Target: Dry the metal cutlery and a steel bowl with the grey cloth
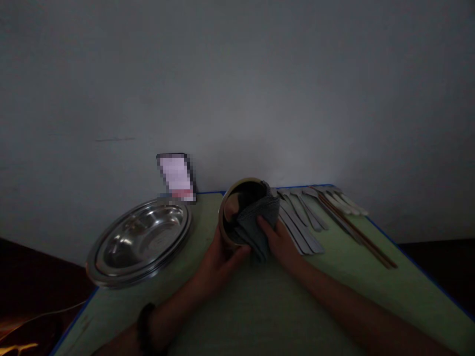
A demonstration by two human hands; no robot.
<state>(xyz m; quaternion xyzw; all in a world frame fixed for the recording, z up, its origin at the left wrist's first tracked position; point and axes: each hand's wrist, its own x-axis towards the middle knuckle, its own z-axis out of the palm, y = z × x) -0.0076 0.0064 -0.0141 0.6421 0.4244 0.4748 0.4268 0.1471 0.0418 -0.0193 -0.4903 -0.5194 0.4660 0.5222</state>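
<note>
A round metal bowl is tilted with its opening toward me, above the middle of the table. My left hand grips it from the lower left, thumb along the near rim. A grey-blue cloth hangs over the bowl's right side and partly into its inside. My right hand is closed on that cloth and presses it against the right side of the bowl; some of its fingers are hidden behind the cloth. The inside of the bowl is dark.
Stacked shiny steel basins stand at the left, over the table edge. Behind them a phone leans on the wall. Right of the bowl lie flat-handled cutlery, several metal spoons, brown chopsticks and white spoons on the green table.
</note>
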